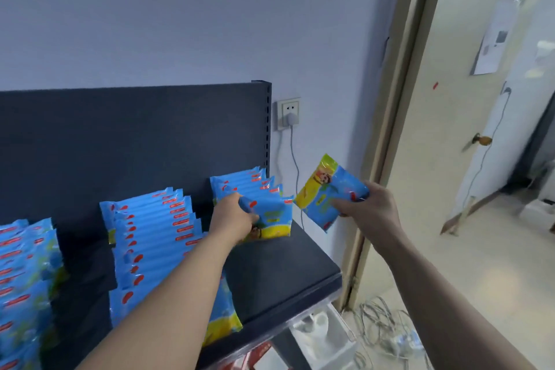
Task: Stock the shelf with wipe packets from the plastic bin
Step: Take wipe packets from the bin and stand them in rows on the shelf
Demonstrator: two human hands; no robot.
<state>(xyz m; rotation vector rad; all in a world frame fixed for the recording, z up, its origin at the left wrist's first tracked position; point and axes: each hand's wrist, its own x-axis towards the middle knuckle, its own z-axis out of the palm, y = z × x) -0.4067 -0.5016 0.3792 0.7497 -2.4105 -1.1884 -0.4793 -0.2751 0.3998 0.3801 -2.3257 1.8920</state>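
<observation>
A dark shelf [279,273] holds three rows of blue and yellow wipe packets standing on edge. My left hand [232,219] grips the front packet [276,219] of the right-hand row [246,186], near the shelf's back panel. To the right of the shelf, in the air, my right hand [371,204] holds another wipe packet [330,192], tilted with its yellow end up. The middle row [156,237] and the left row [24,279] stand nearer me. The plastic bin is out of view.
A wall socket with a plug and hanging cable [289,116] is just right of the shelf's back panel. An open doorway [390,129] lies further right. Tangled cables [387,330] and a white container [318,327] lie on the floor below the shelf's corner.
</observation>
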